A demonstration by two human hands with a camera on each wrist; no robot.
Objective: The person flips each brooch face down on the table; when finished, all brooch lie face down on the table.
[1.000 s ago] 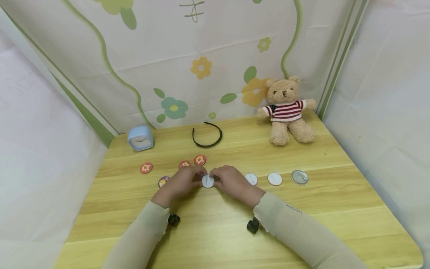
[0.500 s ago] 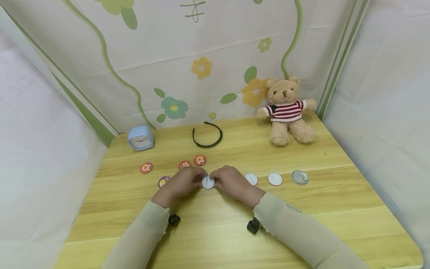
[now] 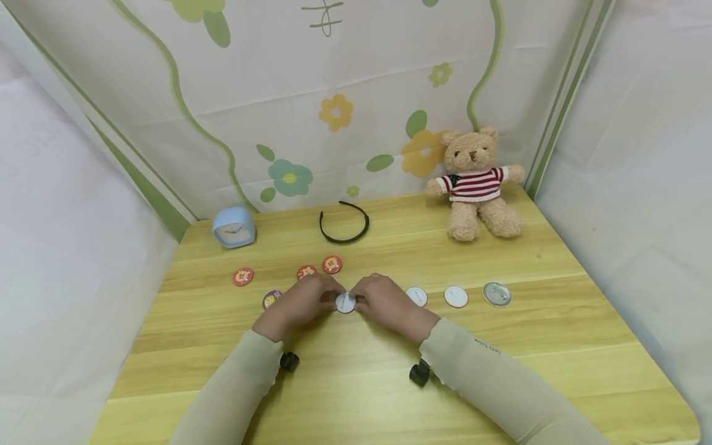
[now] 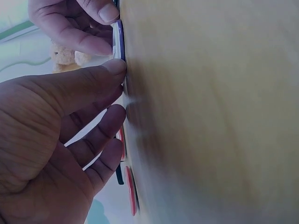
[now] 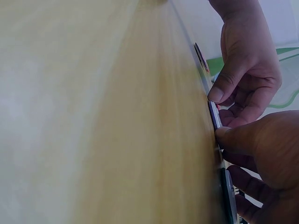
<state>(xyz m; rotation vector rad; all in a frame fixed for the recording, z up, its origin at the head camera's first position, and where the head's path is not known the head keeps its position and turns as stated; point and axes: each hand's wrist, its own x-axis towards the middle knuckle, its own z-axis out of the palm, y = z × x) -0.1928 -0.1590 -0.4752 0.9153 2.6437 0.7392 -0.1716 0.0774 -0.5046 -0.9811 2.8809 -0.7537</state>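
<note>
A round pin-back button badge (image 3: 345, 303) lies with its white back up on the wooden table, between both hands. My left hand (image 3: 303, 301) pinches its left edge with thumb and forefinger; the other fingers are loosely bent in the left wrist view. From the right, my right hand (image 3: 392, 307) holds the opposite edge, its fingertips reaching over the white back. Side-on in the left wrist view, the badge's rim (image 4: 122, 42) looks purple and sits right at the table surface. The pin on its back is partly covered by fingers.
Red badges (image 3: 242, 277) and a purple badge (image 3: 272, 300) lie face up at left. White-backed badges (image 3: 456, 296) and a silver-backed badge (image 3: 497, 295) lie at right. Behind are a blue clock (image 3: 233, 227), a black headband (image 3: 345, 240) and a teddy bear (image 3: 473, 185).
The badge has shifted very slightly toward the person between the fingers. Both hands have stayed almost in place, and the head view has moved a touch.
</note>
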